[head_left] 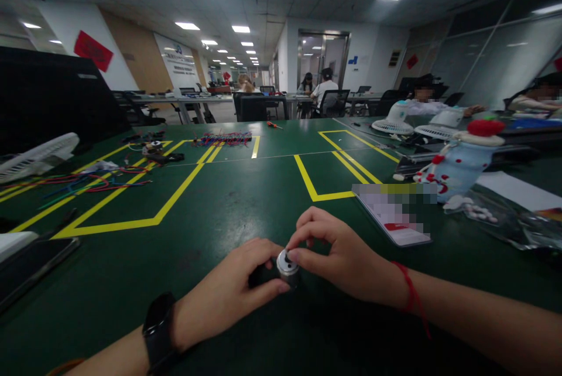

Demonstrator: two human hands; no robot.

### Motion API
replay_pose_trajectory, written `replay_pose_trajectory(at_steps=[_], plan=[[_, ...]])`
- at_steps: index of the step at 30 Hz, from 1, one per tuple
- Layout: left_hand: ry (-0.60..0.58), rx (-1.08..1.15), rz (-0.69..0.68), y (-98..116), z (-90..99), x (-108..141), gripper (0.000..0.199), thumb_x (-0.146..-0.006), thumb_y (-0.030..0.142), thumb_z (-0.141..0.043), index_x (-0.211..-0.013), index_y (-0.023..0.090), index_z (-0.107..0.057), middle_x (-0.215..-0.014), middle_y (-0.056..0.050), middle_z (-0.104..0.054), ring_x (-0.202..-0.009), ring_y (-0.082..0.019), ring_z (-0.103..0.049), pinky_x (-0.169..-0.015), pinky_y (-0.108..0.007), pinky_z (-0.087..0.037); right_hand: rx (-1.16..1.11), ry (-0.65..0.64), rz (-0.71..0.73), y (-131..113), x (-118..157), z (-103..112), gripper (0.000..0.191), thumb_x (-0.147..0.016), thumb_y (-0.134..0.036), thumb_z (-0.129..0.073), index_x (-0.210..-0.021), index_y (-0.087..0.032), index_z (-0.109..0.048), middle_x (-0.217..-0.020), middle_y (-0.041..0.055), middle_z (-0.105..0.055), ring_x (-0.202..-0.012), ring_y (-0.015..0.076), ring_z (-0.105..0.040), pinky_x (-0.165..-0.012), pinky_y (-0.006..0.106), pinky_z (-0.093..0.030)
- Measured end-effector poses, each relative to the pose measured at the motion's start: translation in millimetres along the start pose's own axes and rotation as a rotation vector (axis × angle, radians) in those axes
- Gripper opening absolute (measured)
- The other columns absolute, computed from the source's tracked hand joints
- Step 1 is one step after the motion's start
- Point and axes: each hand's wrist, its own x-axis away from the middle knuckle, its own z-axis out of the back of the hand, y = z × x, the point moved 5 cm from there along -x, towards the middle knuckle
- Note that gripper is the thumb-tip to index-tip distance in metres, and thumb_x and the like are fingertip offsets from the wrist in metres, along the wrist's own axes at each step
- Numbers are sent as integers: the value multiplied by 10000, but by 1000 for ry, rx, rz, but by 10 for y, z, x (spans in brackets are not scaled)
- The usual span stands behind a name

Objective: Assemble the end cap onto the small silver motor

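Note:
A small silver cylinder, by its look a small electric motor (287, 270), stands upright on the green table in front of me. Small dark holes show in its flat top. My left hand (232, 282) has thumb and fingers curled round its side, holding it against the table. Above the top face, the thumb and index finger of my right hand (333, 247) are pinched together at a tiny dark part. Whether that part is loose or belongs to the motor, I cannot tell.
A phone (390, 218) lies right of my hands, beside a blue cup (468, 165) and a plastic bag (504, 218). Loose wires (105, 183) lie at left, a wire bundle (226, 139) further back. Yellow tape (180, 191) marks the table (246, 188). A co-worker (424, 101) sits at right.

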Motion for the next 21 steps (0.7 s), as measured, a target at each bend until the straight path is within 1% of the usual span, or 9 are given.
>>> replay_pose_trajectory(at_steps=[4, 6, 9, 13, 15, 18, 21], plan=[[-2, 15, -9, 4, -3, 0, 151, -882, 247, -621, -1018, 232, -556, -981, 2, -605, -880, -186, -553, -777, -297, -411, 32, -42, 8, -58, 13, -30, 80, -805, -212, -643, -868, -182, -682, -936, 19, -543, -838, 120, -536, -721, 245, -441], [1, 12, -10, 5, 1, 2, 158, -880, 250, -623, -1022, 231, -556, -981, -1, -608, -878, -188, -553, -775, -298, -412, 17, -20, -5, -34, 15, 9, 98, -818, -239, -629, -881, -183, -678, -946, 24, -553, -831, 123, -537, -708, 248, -441], [2, -1, -9, 12, 11, 7, 162, -880, 256, -621, -1028, 230, -561, -980, -11, -610, -872, -195, -550, -768, -303, -415, -42, 67, -107, 115, 6, 122, 153, -855, -302, -579, -869, -168, -653, -888, 26, -580, -787, 130, -540, -680, 260, -434], [-6, -3, -5, 26, 31, 0, 198, -880, 257, -620, -1068, 245, -558, -1002, -15, -608, -878, -202, -549, -766, -310, -418, -164, 126, -334, 464, 28, 221, 214, -869, -348, -544, -847, -155, -634, -753, 5, -580, -669, 116, -517, -612, 257, -408], [-8, 6, -9, 34, 39, -8, 208, -881, 253, -620, -1080, 250, -559, -1014, -15, -609, -891, -203, -550, -780, -314, -418, -239, 159, -405, 613, 51, 240, 260, -869, -388, -533, -855, -149, -633, -724, -4, -559, -612, 102, -483, -559, 248, -381], [-11, 14, -9, 37, 38, -13, 214, -879, 238, -622, -1083, 252, -563, -1028, -13, -611, -908, -202, -553, -798, -314, -419, -314, 185, -428, 717, 67, 236, 291, -856, -421, -543, -865, -143, -630, -723, -6, -545, -591, 94, -464, -527, 238, -357], [-14, 7, -5, 30, 24, 3, 225, -874, 230, -625, -1090, 257, -565, -1034, -13, -615, -911, -205, -555, -800, -319, -423, -281, 162, -421, 697, 60, 215, 271, -856, -403, -549, -854, -144, -632, -723, -6, -550, -602, 96, -477, -536, 239, -365]])
